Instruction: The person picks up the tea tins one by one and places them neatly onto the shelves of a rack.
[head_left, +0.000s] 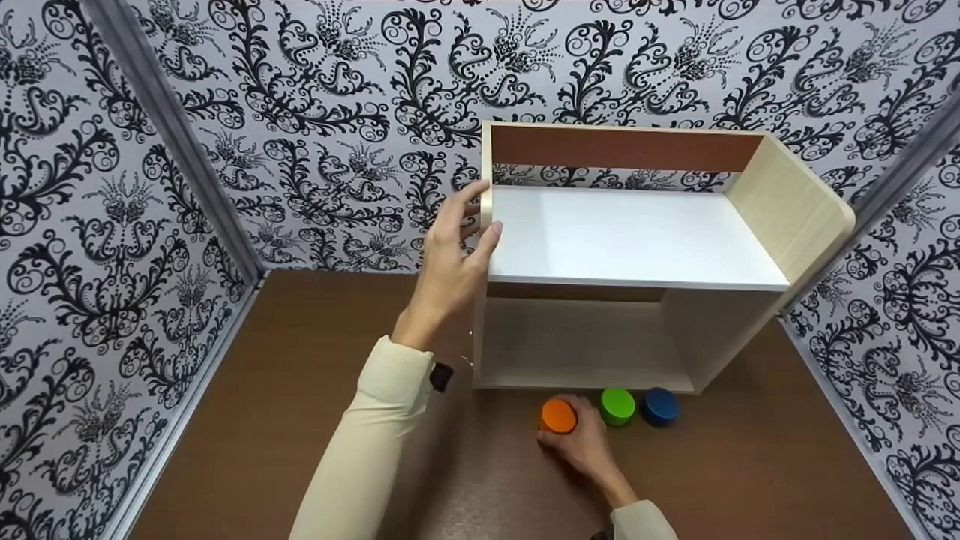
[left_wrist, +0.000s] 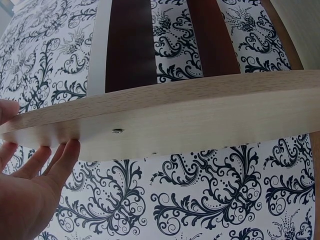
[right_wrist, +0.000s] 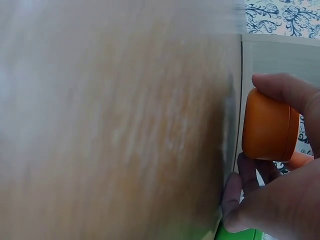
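Observation:
My left hand (head_left: 450,262) grips the left side panel of a small wooden shelf unit (head_left: 795,202), thumb on the inner face and fingers on the outer one. The left wrist view shows the fingertips (left_wrist: 70,150) against the panel's pale face (left_wrist: 175,130). Down in front of the unit, my right hand (head_left: 585,442) holds a round orange container (head_left: 558,415) between thumb and fingers. In the right wrist view the orange container (right_wrist: 267,127) appears side on. Right of that hand stand a green round container (head_left: 617,406) and a dark blue one (head_left: 660,406).
The unit has a white upper shelf (head_left: 630,232) and a lower compartment (head_left: 577,337). It stands on a brown tabletop (head_left: 300,375). Patterned panels (head_left: 315,112) with grey corner posts (head_left: 180,142) enclose the back and sides.

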